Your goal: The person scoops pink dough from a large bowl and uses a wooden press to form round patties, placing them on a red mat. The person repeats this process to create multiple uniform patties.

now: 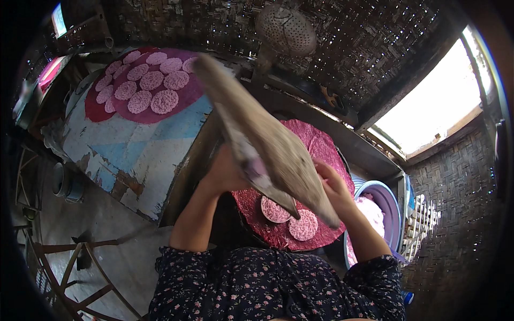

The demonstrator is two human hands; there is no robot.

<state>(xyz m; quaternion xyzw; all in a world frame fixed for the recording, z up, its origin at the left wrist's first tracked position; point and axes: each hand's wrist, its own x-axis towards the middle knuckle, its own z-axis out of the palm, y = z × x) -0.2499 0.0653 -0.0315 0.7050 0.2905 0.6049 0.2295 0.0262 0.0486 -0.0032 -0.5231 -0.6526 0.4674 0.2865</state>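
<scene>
A long wooden press [267, 134] of two hinged-looking boards is held up slantwise in front of me, blurred by motion. Something pink [256, 166] shows in the gap between the boards. At the press's left side is my left hand [227, 168], gripping it, its fingers mostly hidden behind the wood. My right hand [333, 184] is closed at the right edge with curled fingers. Under the press lies a round dark-pink sheet [321, 140]. Two pink lacy noodle-like discs rest on its near part, a left disc [274, 210] and a right disc [303, 224].
At the far left, a worn blue-and-white tabletop [155, 144] bears a magenta sheet [184, 101] with several pink discs. A blue tub [393, 206] with pink dough stands on the right. Wooden bars of a rack [88, 267] stand at lower left. A perforated basket [286, 29] hangs on the woven wall.
</scene>
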